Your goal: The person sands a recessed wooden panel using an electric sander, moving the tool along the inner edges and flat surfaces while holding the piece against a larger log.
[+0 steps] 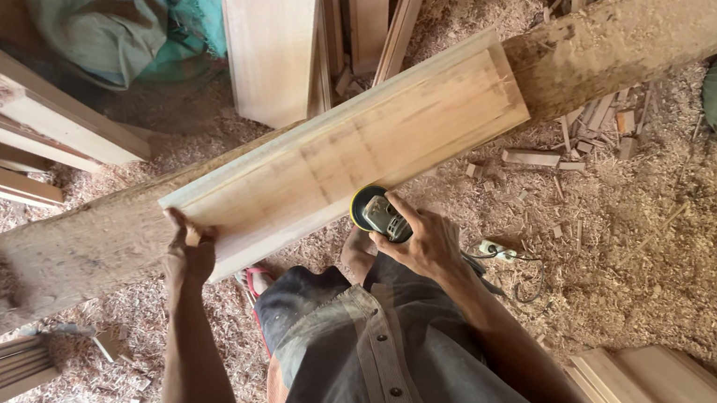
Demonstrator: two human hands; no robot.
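1. My left hand [189, 255] clamps the left end of the board [342, 156], which lies tilted across the log [654, 25]; I judge a firm hold stops it sliding.
2. My right hand [421, 241] is closed around the sander [376, 211] at the board's near edge; best kept flat, pressure light.
3. Both arms reach forward, the left nearly straight, the right bent, wrist cocked inward.

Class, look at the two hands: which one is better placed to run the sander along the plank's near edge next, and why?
Probably the right hand: it already grips the small yellow-and-black power sander against the near edge of the pale rectangular wooden plank. The left hand is occupied steadying the plank's end on the rough log.
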